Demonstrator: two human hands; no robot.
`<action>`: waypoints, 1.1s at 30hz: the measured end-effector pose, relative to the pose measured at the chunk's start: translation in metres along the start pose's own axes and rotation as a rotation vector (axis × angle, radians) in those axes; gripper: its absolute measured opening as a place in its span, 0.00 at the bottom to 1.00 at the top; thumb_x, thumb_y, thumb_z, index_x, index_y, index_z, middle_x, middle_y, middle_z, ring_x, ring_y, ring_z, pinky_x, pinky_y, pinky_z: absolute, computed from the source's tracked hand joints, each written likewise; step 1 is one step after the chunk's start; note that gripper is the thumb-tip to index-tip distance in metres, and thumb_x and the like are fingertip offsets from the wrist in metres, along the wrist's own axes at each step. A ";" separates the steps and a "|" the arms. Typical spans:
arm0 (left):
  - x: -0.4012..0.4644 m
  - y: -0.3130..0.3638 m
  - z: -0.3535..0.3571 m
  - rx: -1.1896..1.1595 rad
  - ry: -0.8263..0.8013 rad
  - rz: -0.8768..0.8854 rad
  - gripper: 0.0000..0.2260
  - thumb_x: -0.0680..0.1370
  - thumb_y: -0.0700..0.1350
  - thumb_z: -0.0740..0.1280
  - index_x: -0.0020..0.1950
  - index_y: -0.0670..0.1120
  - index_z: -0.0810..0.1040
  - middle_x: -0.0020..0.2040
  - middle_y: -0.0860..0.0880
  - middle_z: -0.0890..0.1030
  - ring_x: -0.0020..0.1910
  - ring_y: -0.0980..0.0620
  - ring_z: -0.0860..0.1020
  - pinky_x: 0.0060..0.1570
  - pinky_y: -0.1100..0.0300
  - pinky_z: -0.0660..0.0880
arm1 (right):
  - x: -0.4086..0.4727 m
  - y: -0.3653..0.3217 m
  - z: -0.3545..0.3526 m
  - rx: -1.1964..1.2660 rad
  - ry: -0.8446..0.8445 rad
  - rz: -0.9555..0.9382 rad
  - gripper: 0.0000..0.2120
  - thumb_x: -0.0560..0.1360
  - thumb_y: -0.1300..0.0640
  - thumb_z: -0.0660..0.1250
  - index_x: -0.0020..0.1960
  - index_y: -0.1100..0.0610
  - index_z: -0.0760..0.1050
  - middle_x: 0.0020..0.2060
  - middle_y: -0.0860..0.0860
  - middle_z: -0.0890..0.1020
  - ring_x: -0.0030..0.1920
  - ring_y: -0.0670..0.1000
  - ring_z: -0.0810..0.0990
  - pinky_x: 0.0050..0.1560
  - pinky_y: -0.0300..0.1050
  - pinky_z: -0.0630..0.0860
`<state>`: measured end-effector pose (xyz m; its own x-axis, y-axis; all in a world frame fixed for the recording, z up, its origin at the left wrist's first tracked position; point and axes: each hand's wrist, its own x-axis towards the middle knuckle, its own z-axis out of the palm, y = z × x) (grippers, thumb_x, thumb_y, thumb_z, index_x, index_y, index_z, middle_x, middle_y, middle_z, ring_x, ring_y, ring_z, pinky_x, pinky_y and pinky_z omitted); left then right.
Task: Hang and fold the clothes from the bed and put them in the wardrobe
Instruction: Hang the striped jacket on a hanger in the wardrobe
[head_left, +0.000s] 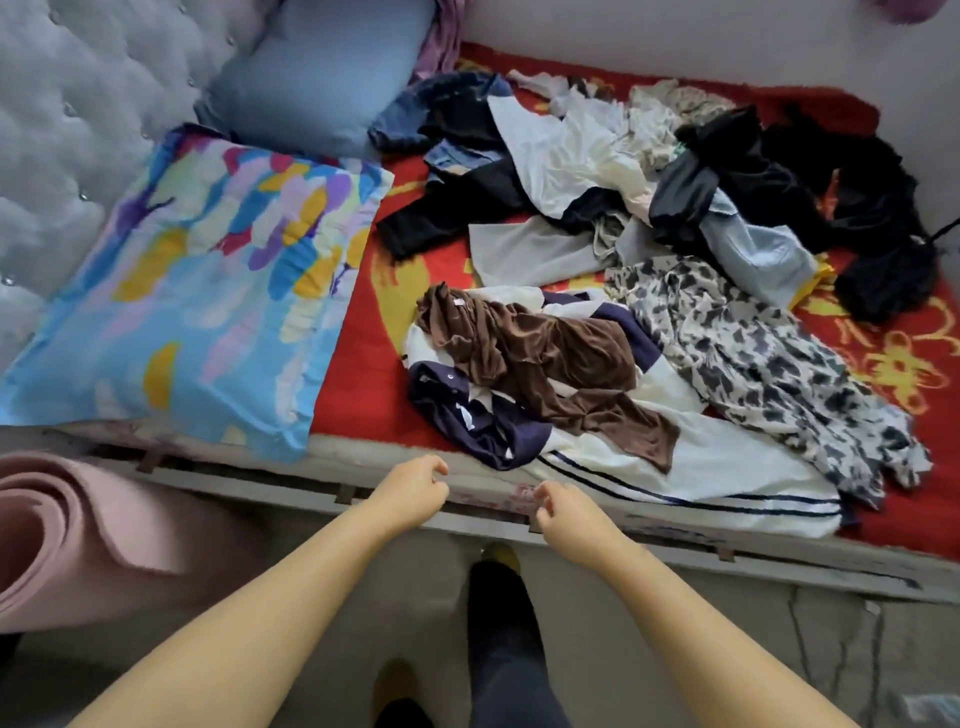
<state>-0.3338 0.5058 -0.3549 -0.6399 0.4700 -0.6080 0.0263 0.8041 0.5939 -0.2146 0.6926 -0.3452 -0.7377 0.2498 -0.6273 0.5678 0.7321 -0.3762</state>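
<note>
A brown garment (540, 364) is laid crumpled on the white striped top (717, 462), its long axis running from the bed's (358, 364) middle toward the near edge. Two pillows are seen left of it. Left hand (410, 486) and right hand (563, 512) are held loosely curled, empty, just short of the bed's edge.

Bare forearms (no sleeves); dark trousers (501, 649); yellowish footwear (501, 557).

you get soft, even daylight with only faint shadows and no glare. the wide lens bends the bed (363, 457) edge, and the frame is slightly blurred, most toward the corners.
</note>
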 end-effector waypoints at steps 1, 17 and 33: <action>0.018 0.001 0.001 -0.036 0.002 -0.041 0.14 0.78 0.42 0.57 0.62 0.48 0.72 0.45 0.52 0.76 0.35 0.54 0.75 0.35 0.61 0.71 | 0.020 0.002 -0.008 -0.025 -0.033 -0.007 0.16 0.80 0.56 0.55 0.66 0.57 0.68 0.61 0.56 0.73 0.58 0.56 0.75 0.51 0.45 0.70; 0.250 -0.031 0.017 -0.402 0.380 -0.555 0.35 0.77 0.43 0.65 0.78 0.49 0.48 0.74 0.42 0.61 0.66 0.40 0.69 0.61 0.50 0.70 | 0.233 0.047 0.036 -0.614 -0.261 -0.134 0.40 0.76 0.52 0.65 0.78 0.46 0.42 0.76 0.58 0.51 0.75 0.59 0.51 0.69 0.61 0.59; 0.188 0.059 -0.089 -1.305 0.674 -0.437 0.10 0.77 0.32 0.56 0.51 0.41 0.75 0.42 0.43 0.76 0.36 0.50 0.75 0.34 0.60 0.72 | 0.174 0.007 -0.117 -0.039 0.057 -0.237 0.02 0.68 0.59 0.62 0.41 0.54 0.70 0.32 0.52 0.76 0.38 0.59 0.73 0.32 0.48 0.63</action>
<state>-0.5207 0.6088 -0.3874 -0.6461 -0.2480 -0.7218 -0.6922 -0.2081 0.6911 -0.3821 0.8153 -0.3773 -0.8686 0.1032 -0.4846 0.3630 0.7982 -0.4808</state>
